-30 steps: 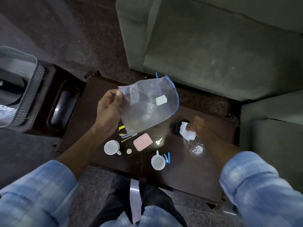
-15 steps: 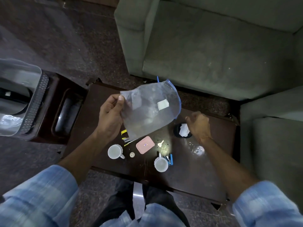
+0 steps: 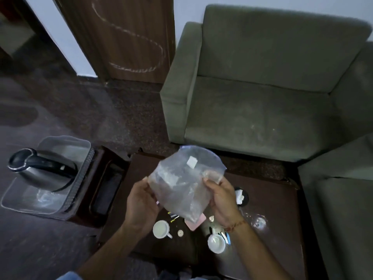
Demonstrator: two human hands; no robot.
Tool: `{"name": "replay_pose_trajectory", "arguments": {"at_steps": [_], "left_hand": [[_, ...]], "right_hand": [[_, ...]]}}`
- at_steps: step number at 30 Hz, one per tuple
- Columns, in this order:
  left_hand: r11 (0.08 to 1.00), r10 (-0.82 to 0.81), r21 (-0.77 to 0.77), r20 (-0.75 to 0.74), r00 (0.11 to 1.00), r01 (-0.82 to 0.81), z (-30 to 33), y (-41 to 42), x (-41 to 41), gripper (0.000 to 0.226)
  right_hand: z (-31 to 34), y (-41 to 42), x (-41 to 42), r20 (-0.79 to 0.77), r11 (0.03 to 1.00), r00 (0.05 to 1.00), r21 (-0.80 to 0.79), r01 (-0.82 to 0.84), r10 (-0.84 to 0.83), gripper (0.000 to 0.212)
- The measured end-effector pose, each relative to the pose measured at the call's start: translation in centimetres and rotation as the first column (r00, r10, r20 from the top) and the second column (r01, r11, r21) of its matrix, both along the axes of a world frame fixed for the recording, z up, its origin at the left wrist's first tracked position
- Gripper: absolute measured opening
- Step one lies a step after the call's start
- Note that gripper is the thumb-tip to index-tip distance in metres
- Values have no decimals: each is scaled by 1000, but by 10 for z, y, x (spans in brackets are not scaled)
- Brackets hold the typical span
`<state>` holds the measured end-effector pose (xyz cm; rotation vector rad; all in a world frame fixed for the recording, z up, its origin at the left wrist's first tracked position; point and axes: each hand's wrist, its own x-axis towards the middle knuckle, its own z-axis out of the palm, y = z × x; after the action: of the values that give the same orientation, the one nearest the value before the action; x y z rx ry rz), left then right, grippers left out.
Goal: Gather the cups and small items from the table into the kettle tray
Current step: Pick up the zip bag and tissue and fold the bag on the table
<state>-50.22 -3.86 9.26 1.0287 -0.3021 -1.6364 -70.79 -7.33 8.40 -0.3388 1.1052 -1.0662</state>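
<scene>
Room: dark speckled floor, a brown wooden door (image 3: 129,37) at the back, a green armchair (image 3: 262,93) behind the table.
Surface: a dark wooden table (image 3: 282,229) in front of the person, glossy, with light glare on it.
Left hand (image 3: 141,203): raised over the table, fingers closed on the left edge of a clear plastic bag (image 3: 181,182).
Right hand (image 3: 222,201): gripping the right edge of the same bag, a thread band at the wrist.
Bag: held up between both hands, crumpled, with a small white label near its top.
Cups: one white cup (image 3: 160,229) below the left hand, another white cup (image 3: 216,243) below the right wrist, both upright on the table.
Small items: a pink flat case (image 3: 196,221) partly hidden under the bag, thin sticks beside it, a small round pale piece (image 3: 180,233) near the left cup, blue and white bits just beside the right cup.
Black dish (image 3: 241,197): right of the right hand, white paper in it.
Kettle tray (image 3: 70,197): clear plastic, to the left of the table on a lower stand, a steel kettle (image 3: 40,170) with a black handle inside it.
</scene>
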Motion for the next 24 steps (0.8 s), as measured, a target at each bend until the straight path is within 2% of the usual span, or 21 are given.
{"name": "replay_pose_trajectory", "arguments": {"at_steps": [2, 5, 8, 11, 16, 19, 22, 24], "left_hand": [[994, -58, 89, 15, 998, 57, 4, -1, 15, 50], [946, -290, 173, 74, 954, 274, 17, -16, 29, 70], [886, -462, 104, 264, 847, 451, 32, -30, 36, 51], [893, -429, 34, 365, 826, 448, 47, -36, 44, 32], [927, -270, -112, 462, 845, 357, 54, -36, 61, 12], [926, -203, -172, 523, 828, 336, 54, -32, 69, 19], [933, -184, -170, 533, 826, 318, 56, -30, 72, 35], [939, -217, -136, 476, 852, 315, 57, -33, 73, 37]], "right_hand": [[15, 0, 1, -119, 995, 992, -93, -47, 35, 20], [38, 0, -1, -236, 974, 968, -183, -136, 90, 19], [58, 0, 0, -330, 948, 930, -210, -238, 160, 18], [74, 2, 3, -394, 928, 900, -228, -293, 188, 16], [89, 2, 3, -396, 949, 912, -238, -208, 101, 20], [90, 4, 5, -385, 946, 918, -249, -206, 98, 18], [92, 9, 7, -404, 931, 912, -305, -202, 66, 13], [94, 11, 7, -393, 926, 919, -337, -171, 27, 27]]}}
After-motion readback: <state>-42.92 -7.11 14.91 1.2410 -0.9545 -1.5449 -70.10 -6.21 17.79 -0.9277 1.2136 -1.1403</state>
